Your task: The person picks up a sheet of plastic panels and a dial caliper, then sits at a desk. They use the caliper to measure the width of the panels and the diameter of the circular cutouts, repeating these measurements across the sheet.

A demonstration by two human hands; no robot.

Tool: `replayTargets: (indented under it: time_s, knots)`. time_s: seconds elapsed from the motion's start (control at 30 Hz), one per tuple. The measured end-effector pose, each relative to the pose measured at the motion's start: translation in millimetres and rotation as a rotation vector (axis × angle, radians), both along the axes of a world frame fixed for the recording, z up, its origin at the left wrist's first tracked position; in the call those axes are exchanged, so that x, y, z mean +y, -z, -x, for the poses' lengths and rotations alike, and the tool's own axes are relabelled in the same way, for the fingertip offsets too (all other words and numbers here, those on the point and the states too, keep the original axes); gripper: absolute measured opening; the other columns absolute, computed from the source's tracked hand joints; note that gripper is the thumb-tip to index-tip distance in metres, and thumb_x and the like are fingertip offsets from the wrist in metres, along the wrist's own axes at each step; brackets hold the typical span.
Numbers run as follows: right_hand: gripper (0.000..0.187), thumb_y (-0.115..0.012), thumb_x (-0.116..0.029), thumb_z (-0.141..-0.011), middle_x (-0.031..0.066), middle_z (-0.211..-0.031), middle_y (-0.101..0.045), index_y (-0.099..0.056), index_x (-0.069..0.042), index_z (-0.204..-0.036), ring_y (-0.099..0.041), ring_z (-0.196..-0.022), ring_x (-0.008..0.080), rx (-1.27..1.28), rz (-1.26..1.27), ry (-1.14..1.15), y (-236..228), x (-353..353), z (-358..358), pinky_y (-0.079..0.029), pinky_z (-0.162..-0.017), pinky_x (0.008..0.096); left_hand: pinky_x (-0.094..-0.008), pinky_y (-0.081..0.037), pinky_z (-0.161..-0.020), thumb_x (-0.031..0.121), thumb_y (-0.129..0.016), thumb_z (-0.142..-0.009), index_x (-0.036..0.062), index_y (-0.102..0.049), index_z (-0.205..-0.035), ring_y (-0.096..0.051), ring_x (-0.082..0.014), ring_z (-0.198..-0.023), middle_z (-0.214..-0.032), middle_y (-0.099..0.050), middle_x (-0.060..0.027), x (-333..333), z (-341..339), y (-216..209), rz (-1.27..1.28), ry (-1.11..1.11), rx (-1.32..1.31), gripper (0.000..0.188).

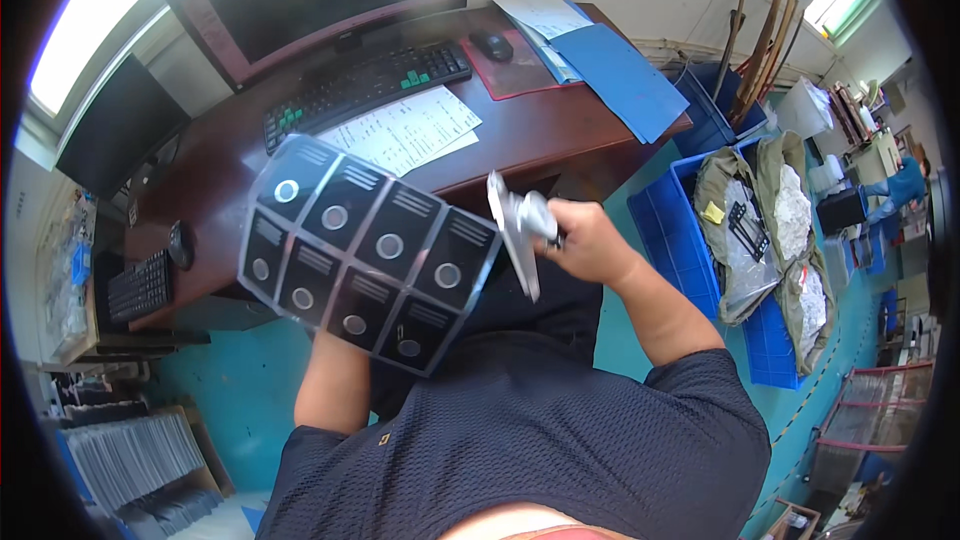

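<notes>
A clear sheet with black panels, each marked with a light ring and short stripes, is held up tilted above my lap. My left forearm runs up behind this sheet; the hand and its fingers are hidden there. Beside the sheet's right edge, my right hand is closed round the handle of a silver tool with a long flat plate. The plate stands close to the sheet's edge; whether the two touch I cannot tell.
Ahead is a brown desk with a monitor, keyboard, mouse, papers and a blue folder. Blue crates with sacks stand at the right. Grey sheets fill a rack at lower left.
</notes>
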State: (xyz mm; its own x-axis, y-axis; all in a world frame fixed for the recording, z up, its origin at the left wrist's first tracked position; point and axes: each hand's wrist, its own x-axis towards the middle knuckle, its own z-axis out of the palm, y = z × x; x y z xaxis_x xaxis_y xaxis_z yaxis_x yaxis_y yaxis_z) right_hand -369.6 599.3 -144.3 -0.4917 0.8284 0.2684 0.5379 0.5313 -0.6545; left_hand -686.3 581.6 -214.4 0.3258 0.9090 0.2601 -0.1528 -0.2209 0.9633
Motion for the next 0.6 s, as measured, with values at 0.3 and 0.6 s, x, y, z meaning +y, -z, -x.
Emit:
replayTargets:
  time_s: [0.3, 0.6]
  knots:
    - [0.053, -0.067, -0.054, -0.086, 0.0194, -0.091, -0.069, -0.055, -0.007, -0.107, -0.068, -0.087, 0.0395, -0.246, -0.143, 0.306, 73.7, 165.6, 11.3, -0.054, -0.075, 0.0487, -0.0465, -0.051, -0.101, 0.054, -0.044, -0.100, 0.0025, -0.052, -0.135, -0.060, -0.0319, -0.118, -0.132, -0.060, -0.0160, 2.0, 77.6, 20.4, 0.120, 0.016, -0.153, 0.063]
    - [0.043, -0.066, -0.047, -0.087, 0.0187, -0.098, -0.065, -0.063, -0.008, -0.106, -0.065, -0.098, 0.0392, -0.348, -0.196, 0.094, 129.3, 223.5, 114.4, -0.054, -0.081, 0.0478, -0.0467, -0.051, -0.101, 0.055, -0.043, -0.100, 0.0025, -0.051, -0.136, -0.059, -0.0326, -0.119, -0.133, -0.058, -0.0167, -53.7, 81.1, 25.3, 0.267, -0.103, -0.311, 0.065]
